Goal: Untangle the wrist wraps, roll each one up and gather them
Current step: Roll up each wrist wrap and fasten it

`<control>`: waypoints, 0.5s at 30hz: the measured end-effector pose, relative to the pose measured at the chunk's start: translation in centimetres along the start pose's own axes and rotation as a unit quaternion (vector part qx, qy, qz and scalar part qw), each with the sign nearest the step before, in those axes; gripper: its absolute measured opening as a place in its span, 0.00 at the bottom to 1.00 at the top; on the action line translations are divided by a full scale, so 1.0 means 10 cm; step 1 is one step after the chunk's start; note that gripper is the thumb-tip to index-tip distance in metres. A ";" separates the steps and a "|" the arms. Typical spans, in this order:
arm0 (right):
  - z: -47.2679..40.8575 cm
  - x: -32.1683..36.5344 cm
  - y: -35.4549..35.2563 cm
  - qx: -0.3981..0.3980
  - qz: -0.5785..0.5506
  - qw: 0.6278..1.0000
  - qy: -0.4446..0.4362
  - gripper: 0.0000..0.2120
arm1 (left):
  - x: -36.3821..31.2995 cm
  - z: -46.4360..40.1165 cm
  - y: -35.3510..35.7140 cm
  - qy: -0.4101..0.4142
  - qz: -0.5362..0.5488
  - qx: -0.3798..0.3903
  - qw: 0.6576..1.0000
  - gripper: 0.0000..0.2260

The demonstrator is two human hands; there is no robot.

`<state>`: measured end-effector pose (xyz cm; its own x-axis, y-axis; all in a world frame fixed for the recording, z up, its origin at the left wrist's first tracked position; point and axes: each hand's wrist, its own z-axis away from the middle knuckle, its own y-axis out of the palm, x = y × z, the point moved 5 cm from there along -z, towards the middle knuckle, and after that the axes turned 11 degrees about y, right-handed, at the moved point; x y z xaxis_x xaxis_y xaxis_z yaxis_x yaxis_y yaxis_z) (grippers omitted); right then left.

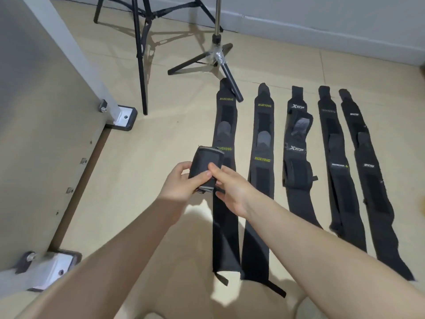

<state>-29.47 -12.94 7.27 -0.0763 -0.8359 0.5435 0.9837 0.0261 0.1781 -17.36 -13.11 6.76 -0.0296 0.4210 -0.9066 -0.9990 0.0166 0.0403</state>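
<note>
A rolled-up black wrist wrap (205, 166) is held above the floor between both hands. My left hand (178, 184) grips it from the left and below. My right hand (230, 187) pinches its right side with thumb and fingers. Several black wrist wraps lie flat and straight on the tiled floor in a row: one with green lettering (224, 217) directly under my hands, a second like it (262, 180), a partly folded one with white lettering (296, 157), and two more at the right (338, 176) (372, 180).
A table's white leg and foot plate (122, 116) stand at the left, with another foot (57, 263) nearer me. A black tripod (140, 65) and a small metal stand (220, 58) stand at the back; one stand leg rests on the leftmost wrap's far end. A grey wall (322, 24) runs behind.
</note>
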 end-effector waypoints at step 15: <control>-1.23 -0.59 -0.66 -0.311 0.269 0.911 -0.025 0.19 | 1.23 -0.85 -1.11 -0.021 -0.298 -0.184 0.937 0.16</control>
<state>-33.49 -14.94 -7.14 0.4531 -0.7669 0.4546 0.7814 0.0962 -0.6166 -6.95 -15.81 -8.38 0.5294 0.4725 -0.7046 -0.7822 -0.0498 -0.6211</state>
